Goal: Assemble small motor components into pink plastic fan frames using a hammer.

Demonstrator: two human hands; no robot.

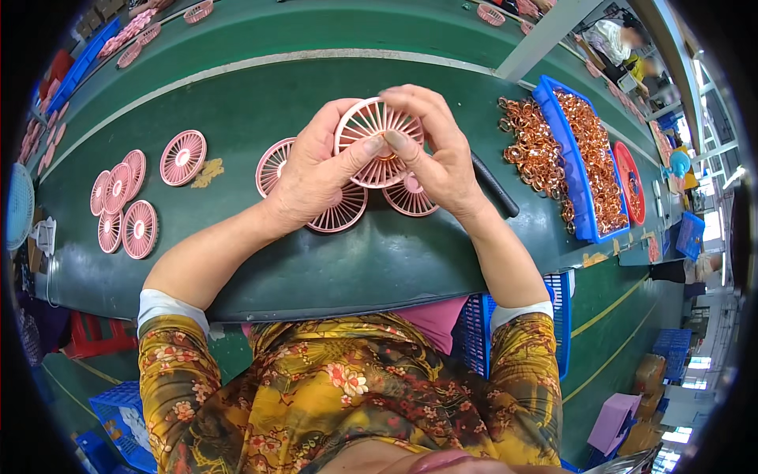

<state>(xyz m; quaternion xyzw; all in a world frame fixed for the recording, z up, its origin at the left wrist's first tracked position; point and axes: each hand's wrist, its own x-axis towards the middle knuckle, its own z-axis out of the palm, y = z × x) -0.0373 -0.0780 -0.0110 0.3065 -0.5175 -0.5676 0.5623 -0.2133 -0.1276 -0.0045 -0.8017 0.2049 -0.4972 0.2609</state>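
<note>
Both hands grip a round pink fan grille (369,117) with radial ribs, tilted up above the green table. My left hand (312,164) is closed round its left edge, and my right hand (444,154) is closed on its right edge. The two thumbs press together at the hub, where a small copper-coloured edge shows under them. Beneath and beside the hands lie more pink grilles: one at the left (272,164), one below (339,212) and one at the right (412,199), each partly covered.
A black rod (496,186) lies right of my right hand. Further right, copper-coloured rings (530,150) are heaped against a blue tray (580,207) full of them; a red dish (638,209) stands beyond. Several grilles (140,229) lie at the left, with a single grille (183,157) nearer.
</note>
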